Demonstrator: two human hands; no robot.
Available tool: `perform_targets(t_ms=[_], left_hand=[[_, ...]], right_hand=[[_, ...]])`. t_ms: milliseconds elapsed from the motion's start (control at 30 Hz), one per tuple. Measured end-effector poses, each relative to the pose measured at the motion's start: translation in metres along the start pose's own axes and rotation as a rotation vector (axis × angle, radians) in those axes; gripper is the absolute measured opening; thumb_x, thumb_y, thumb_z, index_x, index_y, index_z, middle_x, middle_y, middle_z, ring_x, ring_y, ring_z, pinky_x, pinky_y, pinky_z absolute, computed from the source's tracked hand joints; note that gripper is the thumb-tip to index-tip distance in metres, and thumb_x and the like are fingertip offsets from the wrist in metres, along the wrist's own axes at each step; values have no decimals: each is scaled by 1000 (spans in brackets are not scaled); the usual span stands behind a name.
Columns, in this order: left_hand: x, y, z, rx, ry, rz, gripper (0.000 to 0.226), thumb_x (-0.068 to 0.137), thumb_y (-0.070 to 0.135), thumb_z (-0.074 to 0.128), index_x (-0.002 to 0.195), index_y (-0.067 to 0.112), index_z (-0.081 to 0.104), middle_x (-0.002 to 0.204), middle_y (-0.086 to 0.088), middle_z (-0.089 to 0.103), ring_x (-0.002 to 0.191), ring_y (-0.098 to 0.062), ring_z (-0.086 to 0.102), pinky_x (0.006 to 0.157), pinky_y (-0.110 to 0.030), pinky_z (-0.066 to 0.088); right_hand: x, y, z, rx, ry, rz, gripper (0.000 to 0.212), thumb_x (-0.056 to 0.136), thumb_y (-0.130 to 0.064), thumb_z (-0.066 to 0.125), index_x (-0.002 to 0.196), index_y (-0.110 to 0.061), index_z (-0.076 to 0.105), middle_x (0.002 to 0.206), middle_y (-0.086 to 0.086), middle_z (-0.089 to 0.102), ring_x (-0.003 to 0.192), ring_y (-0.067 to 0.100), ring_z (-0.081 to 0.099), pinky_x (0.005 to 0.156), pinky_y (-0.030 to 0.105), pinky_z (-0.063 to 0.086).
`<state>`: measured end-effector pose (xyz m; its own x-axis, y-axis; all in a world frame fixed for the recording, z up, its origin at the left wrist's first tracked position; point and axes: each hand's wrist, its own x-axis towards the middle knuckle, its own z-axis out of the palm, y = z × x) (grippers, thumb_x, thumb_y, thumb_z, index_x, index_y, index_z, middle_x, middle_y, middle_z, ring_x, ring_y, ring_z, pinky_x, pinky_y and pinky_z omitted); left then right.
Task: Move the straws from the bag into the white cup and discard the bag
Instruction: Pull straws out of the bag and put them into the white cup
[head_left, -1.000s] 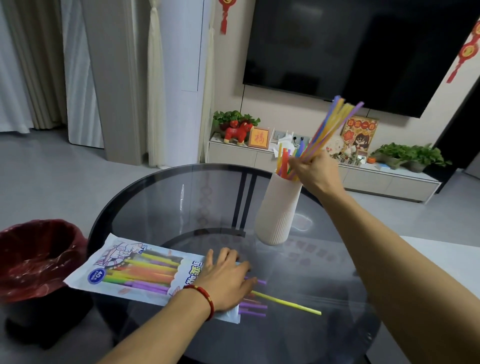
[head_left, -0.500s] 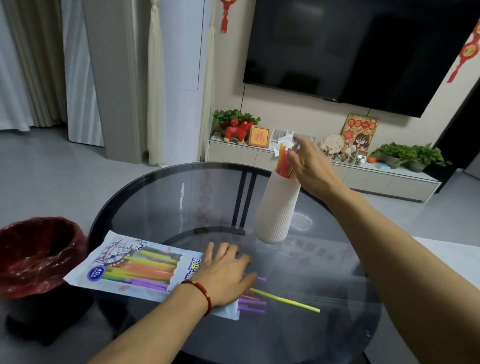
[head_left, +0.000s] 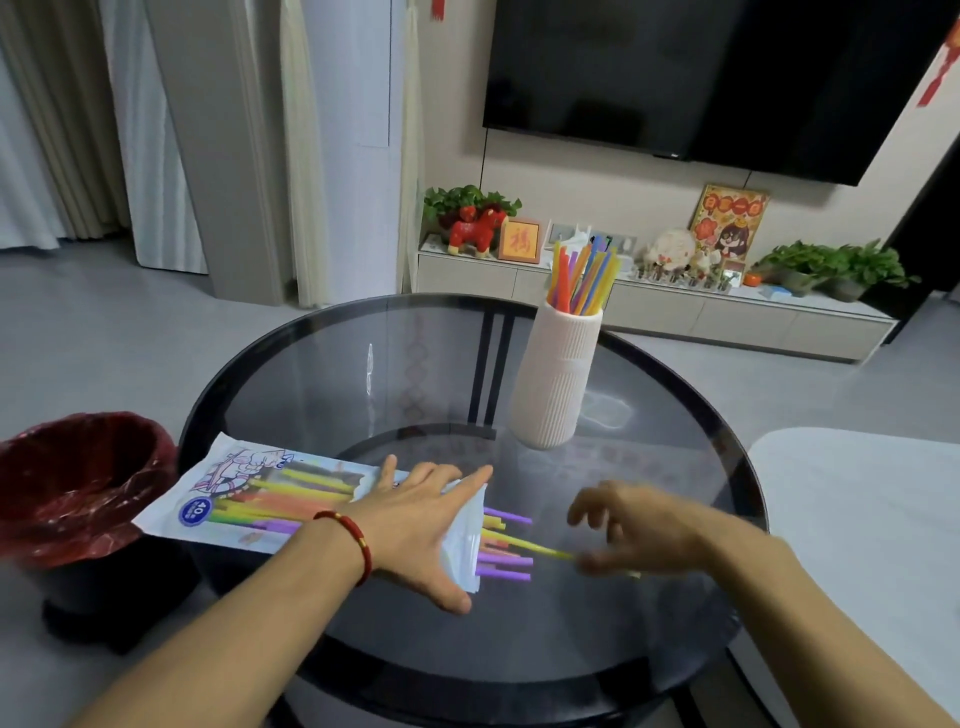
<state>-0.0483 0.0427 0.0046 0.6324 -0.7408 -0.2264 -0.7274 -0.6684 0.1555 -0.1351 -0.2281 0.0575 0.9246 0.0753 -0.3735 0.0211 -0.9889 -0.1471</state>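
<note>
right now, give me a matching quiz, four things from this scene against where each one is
Things:
1. white cup
2. straw bag
3. red-lined bin
4. yellow straw

Places:
A. on the floor left of the table
B. pinned flat under the left hand
C. upright on the far side of the table
D. sticking furthest out of the bag's mouth

Pairs: 1-C, 2-B, 3-A, 4-D

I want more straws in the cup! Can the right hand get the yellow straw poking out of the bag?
Probably yes. The right hand is already beside the yellow straw, which sticks out of the bag onto the bare glass table. Nothing lies between them, and the left hand presses the bag flat.
</note>
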Motion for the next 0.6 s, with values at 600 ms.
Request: perform_targets(t_ms=[600], left_hand=[[2, 19, -9, 34, 249, 89, 128, 61, 82, 57, 155, 32, -13, 142, 8, 36, 127, -18, 34, 112, -44, 28]], right_hand=[[29, -31, 59, 598, 491, -135, 26, 107, -38, 52, 121, -18, 60, 111, -4, 68, 98, 13, 66, 87, 30, 54]])
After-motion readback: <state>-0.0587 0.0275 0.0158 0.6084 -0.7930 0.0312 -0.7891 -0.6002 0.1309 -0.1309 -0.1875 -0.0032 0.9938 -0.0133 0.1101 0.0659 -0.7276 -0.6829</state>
